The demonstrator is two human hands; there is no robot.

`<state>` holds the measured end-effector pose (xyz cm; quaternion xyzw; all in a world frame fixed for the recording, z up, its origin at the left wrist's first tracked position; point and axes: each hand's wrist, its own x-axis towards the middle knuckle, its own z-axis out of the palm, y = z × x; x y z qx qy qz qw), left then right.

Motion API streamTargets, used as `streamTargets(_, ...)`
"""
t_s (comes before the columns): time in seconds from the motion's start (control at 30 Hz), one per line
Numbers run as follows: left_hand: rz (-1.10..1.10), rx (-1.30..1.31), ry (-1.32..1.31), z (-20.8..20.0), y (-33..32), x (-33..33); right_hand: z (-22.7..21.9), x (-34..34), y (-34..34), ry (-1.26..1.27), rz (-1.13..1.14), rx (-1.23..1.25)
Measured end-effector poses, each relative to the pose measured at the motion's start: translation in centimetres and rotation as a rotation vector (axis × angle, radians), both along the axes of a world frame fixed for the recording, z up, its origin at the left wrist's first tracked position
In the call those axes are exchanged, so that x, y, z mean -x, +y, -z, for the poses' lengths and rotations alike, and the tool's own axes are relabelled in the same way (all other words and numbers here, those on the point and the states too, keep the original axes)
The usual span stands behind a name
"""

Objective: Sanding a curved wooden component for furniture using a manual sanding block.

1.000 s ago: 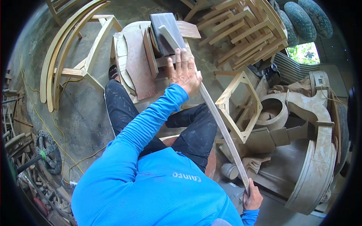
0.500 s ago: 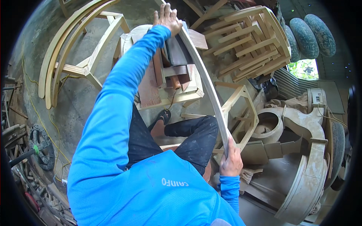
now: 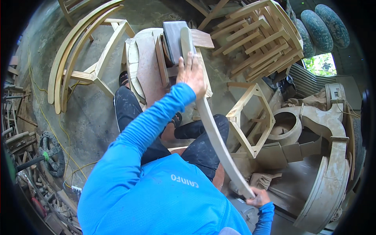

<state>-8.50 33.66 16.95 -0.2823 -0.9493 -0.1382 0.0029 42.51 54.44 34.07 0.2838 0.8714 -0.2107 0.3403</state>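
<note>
A long, gently curved wooden strip (image 3: 214,131) runs from the workbench down past my right thigh. My left hand (image 3: 192,75) lies on its upper part, fingers stretched out along the wood. At the lower end, my right hand (image 3: 259,197) is closed around the strip. Beneath the strip's far end stands a dark grey, flat-faced block (image 3: 172,37), set among upright boards on the wooden bench (image 3: 147,64). Whether the strip touches the block is hard to make out.
Curved wooden strips (image 3: 62,64) lean on a pale frame at the left. A stack of wooden frames (image 3: 262,43) stands at the far right, with another frame (image 3: 252,119) nearer. A large curved duct-like housing (image 3: 325,129) is at right. Yellow cord (image 3: 39,105) crosses the floor.
The strip has slid toward me and to the right, so its far end now shows over the block. My left hand came nearer; my right hand moved down and right.
</note>
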Motion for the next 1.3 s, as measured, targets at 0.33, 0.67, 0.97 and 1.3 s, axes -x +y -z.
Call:
streamTargets(0.33, -0.013, 0.063, 0.015, 0.4, -1.4, 15.3, 11.7, 11.5, -1.8, 0.377, -0.022, 0.356)
streamTargets(0.67, -0.341, -1.449, -0.636, -1.6, -8.0, 11.6, 13.7, 11.9, -5.8, 0.728, -0.123, 0.477)
streamTargets(0.97, 0.135, -1.968, -1.335, -9.2, -8.5, 13.4, 17.1, 1.5, -1.0, 0.685, 0.016, 0.158)
streamTargets(1.3, 0.177, -1.693, -1.445, -5.2, 11.2, -7.2, 24.5, -5.9, -6.2, 0.750, 0.597, 0.715)
